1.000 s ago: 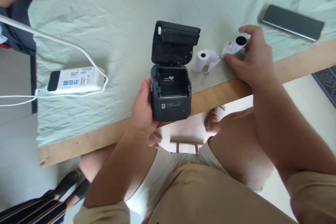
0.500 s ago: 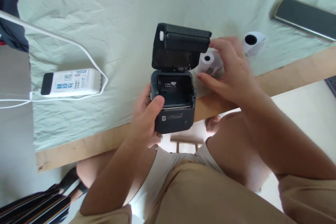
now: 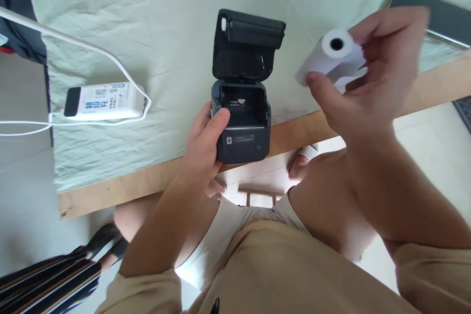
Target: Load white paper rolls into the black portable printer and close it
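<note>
A small black thermal printer (image 3: 243, 142) with its lid (image 3: 246, 46) flipped up is held by my left hand (image 3: 204, 144), the thumb on its front left rim. Its paper bay (image 3: 245, 108) shows no roll inside; a small label lies at the back of it. To the right, my right hand (image 3: 379, 73) grips a white paper roll (image 3: 320, 59) between thumb and fingers. The roll is tilted, its dark core facing up, and a loose flap of paper hangs beside it. My fingers partly cover that flap.
On the left lies a white power bank (image 3: 105, 101) with a white cable (image 3: 91, 51) around it. A dark flat case (image 3: 437, 14) rests at the back right. The wooden table edge (image 3: 121, 184) runs below the pale green cloth (image 3: 165, 24). Another person's striped clothing (image 3: 55, 279) shows lower left.
My right hand has left the printer's lid and moved right, taking hold of a paper roll. The other roll is no longer visible. The printer appears slightly higher in view.
</note>
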The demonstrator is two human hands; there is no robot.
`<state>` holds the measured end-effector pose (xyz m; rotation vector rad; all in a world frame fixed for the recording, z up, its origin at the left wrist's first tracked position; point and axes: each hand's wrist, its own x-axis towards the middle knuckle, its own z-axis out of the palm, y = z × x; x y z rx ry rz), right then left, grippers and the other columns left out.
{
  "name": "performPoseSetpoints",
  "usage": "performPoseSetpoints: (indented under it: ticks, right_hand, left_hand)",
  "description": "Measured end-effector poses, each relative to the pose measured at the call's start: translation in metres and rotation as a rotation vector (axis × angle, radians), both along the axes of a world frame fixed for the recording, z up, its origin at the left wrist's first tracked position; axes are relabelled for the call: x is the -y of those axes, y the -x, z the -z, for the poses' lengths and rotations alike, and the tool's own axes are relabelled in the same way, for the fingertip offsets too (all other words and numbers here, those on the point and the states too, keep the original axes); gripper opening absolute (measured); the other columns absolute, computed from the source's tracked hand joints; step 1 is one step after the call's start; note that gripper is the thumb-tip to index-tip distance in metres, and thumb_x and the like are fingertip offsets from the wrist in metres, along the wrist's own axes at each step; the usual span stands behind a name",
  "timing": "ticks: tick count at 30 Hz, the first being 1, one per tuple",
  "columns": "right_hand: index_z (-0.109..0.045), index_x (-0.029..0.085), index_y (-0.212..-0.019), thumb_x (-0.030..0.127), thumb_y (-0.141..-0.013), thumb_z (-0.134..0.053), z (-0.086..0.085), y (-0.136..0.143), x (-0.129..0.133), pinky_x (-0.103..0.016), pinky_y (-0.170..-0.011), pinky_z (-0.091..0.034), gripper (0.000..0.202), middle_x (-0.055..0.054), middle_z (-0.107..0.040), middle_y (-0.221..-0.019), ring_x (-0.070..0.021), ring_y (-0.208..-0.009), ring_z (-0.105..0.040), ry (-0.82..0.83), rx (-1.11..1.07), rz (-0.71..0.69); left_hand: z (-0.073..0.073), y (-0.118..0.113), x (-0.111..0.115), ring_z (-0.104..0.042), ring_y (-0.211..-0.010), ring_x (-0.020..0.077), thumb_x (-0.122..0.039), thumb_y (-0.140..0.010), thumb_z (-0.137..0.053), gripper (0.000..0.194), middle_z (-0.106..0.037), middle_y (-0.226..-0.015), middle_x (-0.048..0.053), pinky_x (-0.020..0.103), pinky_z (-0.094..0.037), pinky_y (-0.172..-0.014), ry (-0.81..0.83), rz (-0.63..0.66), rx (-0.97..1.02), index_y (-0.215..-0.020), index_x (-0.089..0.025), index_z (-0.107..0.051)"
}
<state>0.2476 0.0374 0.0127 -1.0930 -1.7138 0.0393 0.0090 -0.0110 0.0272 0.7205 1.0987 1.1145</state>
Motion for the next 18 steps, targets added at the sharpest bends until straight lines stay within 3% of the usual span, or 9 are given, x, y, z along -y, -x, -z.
performPoseSetpoints:
  ticks: [2,4,7,10,14,18]
  right_hand:
    - [-0.063,0.032,-0.127,0.039,-0.1,-0.069,-0.014,0.01,0.015,-0.041,-0.082,-0.064,0.028,-0.004,-0.075,-0.118,-0.0228,-0.098,-0.076,-0.024,0.056,-0.063]
    - [-0.065,0.034,-0.129,0.027,-0.1,-0.067,-0.021,0.023,0.025,-0.041,-0.087,-0.066,0.03,-0.001,-0.081,-0.12,-0.0231,-0.104,-0.08,-0.044,0.167,-0.17]
    - [-0.063,0.032,-0.131,0.021,-0.099,-0.063,-0.02,0.04,0.028,-0.044,-0.09,-0.065,0.034,-0.002,-0.083,-0.122,-0.0253,-0.108,-0.081,0.036,0.283,-0.191]
    - [-0.059,0.031,-0.122,0.019,-0.093,-0.068,-0.012,0.05,0.022,-0.046,-0.09,-0.062,0.033,-0.002,-0.085,-0.118,-0.0271,-0.103,-0.08,0.105,0.255,-0.16]
    - [-0.057,0.028,-0.105,0.014,-0.091,-0.065,-0.007,0.056,0.015,-0.041,-0.086,-0.055,0.022,-0.001,-0.087,-0.107,-0.0234,-0.085,-0.08,0.047,0.206,-0.176]
    - [-0.06,0.028,-0.1,0.01,-0.089,-0.057,-0.008,0.055,0.014,-0.038,-0.079,-0.048,0.022,0.002,-0.086,-0.105,-0.0207,-0.085,-0.081,0.0,0.231,-0.188]
  left_hand:
    - [0.009,0.001,0.0,-0.076,-0.069,0.0198,-0.056,-0.086,-0.09,0.043,-0.08,-0.086,0.002,0.028,-0.062,-0.053,-0.031,-0.012,0.007,-0.108,-0.023,-0.073]
    - [0.016,0.003,0.0,-0.081,-0.079,0.0214,-0.057,-0.087,-0.089,0.044,-0.081,-0.094,0.003,0.029,-0.065,-0.063,-0.108,-0.048,0.021,-0.109,-0.023,-0.075]
    - [0.022,0.004,-0.001,-0.083,-0.09,0.0219,-0.055,-0.091,-0.087,0.038,-0.082,-0.097,0.002,0.029,-0.067,-0.073,-0.156,-0.048,0.021,-0.108,-0.023,-0.076]
    - [0.023,0.004,-0.002,-0.08,-0.083,0.0188,-0.05,-0.091,-0.087,0.033,-0.082,-0.094,0.001,0.027,-0.064,-0.068,-0.167,-0.05,0.045,-0.108,-0.023,-0.078]
    - [0.019,0.002,-0.002,-0.074,-0.071,0.013,-0.045,-0.088,-0.091,0.031,-0.08,-0.087,-0.001,0.021,-0.06,-0.063,-0.106,-0.028,0.087,-0.106,-0.022,-0.079]
    - [0.013,0.001,-0.001,-0.068,-0.062,0.0123,-0.049,-0.083,-0.095,0.04,-0.077,-0.083,-0.001,0.023,-0.057,-0.055,-0.053,-0.037,0.062,-0.106,-0.021,-0.078]
